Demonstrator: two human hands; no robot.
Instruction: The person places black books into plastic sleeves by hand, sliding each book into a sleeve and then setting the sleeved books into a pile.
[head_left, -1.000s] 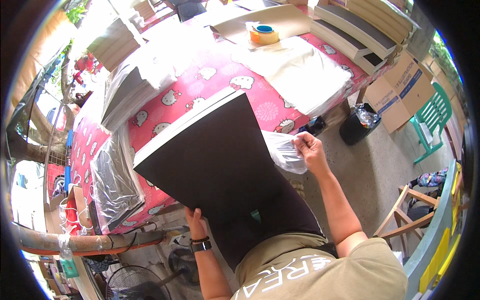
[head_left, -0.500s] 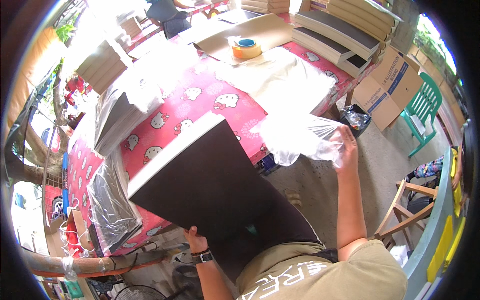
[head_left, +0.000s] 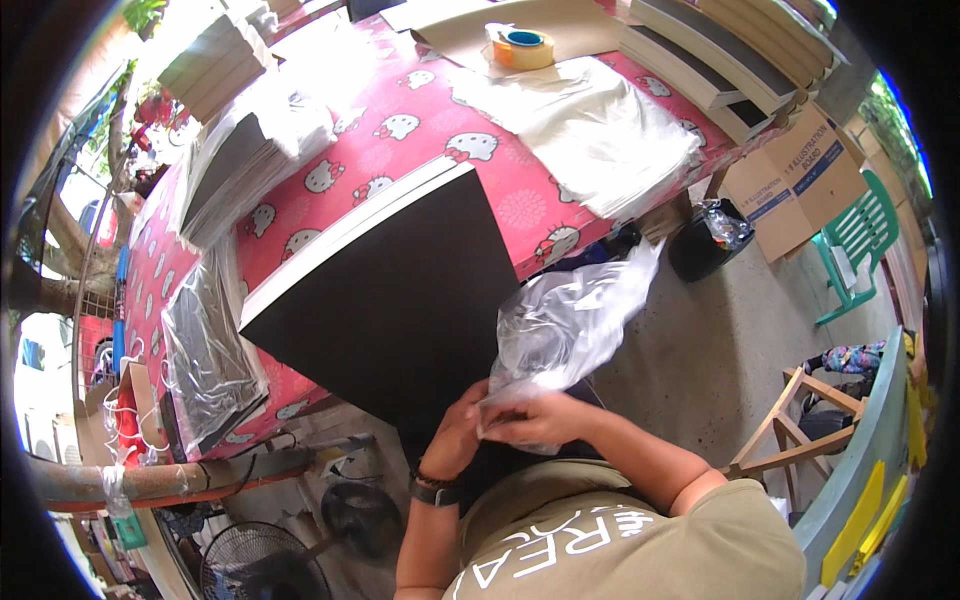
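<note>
A clear plastic bag (head_left: 570,325) hangs crumpled in front of my body. My right hand (head_left: 540,417) pinches its near edge, fingers closed. Close against it, my left hand (head_left: 455,437) grips the same edge, its fingertips partly hidden by plastic. Just beyond my hands, a thick stack of black boards (head_left: 400,300) with white edges rests on the table's near side, its near corner jutting over the edge. The bag's left side overlaps the stack's right edge.
The table has a pink patterned cover (head_left: 520,205). On it are a flat pile of plastic bags (head_left: 590,130), a tape roll (head_left: 522,48) and plastic-wrapped black boards (head_left: 215,345). A black bin (head_left: 705,245), green chair (head_left: 862,240) and wooden stool (head_left: 795,430) stand right; a fan (head_left: 262,565) is lower left.
My right hand has brought the plastic bag down and left to my body. My left hand has left the stack's near edge and moved right to meet it. The view has shifted.
</note>
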